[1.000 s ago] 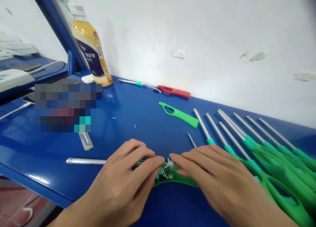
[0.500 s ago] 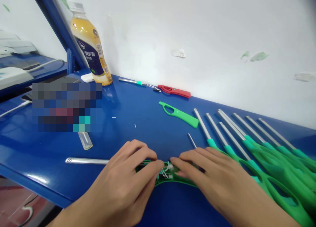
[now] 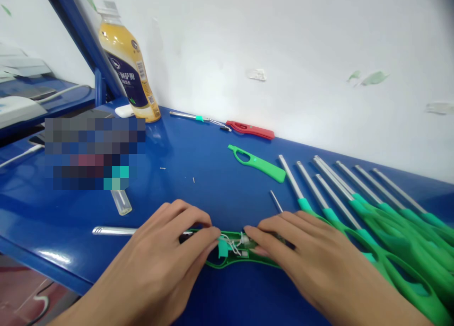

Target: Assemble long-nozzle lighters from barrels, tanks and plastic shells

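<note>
We see the open green shell [image 3: 232, 259], its length running from our left hand [image 3: 166, 255] to our right hand [image 3: 301, 250], equally near, narrow fingers of both holding it

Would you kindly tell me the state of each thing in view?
Green lighter: opened up, white wires exposed
Green half-shell: separate, lying flat
Red handle: lying flat near the wall
Far metal tube: lying outside any handle
Bottle: upright, capped
Group of green lighters: lying close together, metal tubes attached
Left hand: fingers bent, holding the opened lighter
Right hand: fingers bent, holding it too
</note>
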`<state>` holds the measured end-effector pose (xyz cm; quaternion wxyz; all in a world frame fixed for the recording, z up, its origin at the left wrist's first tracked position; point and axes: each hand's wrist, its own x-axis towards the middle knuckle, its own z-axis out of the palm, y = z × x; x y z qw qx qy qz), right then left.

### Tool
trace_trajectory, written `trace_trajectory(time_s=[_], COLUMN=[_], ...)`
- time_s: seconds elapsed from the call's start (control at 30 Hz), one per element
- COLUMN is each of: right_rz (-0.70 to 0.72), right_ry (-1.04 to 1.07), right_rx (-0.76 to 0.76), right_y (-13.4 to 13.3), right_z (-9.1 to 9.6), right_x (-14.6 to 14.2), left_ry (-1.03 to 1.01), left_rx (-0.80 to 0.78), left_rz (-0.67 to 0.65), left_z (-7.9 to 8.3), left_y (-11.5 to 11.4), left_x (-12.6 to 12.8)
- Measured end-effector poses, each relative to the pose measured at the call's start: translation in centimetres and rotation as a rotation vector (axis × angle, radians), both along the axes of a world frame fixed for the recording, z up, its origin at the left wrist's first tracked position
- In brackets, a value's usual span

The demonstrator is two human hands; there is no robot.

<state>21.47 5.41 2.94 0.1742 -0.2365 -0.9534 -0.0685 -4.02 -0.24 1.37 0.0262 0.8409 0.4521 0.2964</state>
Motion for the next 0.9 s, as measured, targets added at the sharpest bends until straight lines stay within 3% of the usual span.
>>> trace_trajectory(time_s=[0.53,0.9], right_rz=[-0.004,-0.011], right_ry=[-0.008,-0.009], right_rx=[-0.004,-0.001], right_y=[-0.1,-0.03], right_z=[-0.01,0.03], right_x=[0.11,-0.03], left_ry=[0.126,0.099], left_rx=[0.056,0.036], left_rz=[-0.012,-0.004], left_z=[-0.78,-0.16], left_y=[0.12,-0.06], left_x=[-0.43,-0.18])
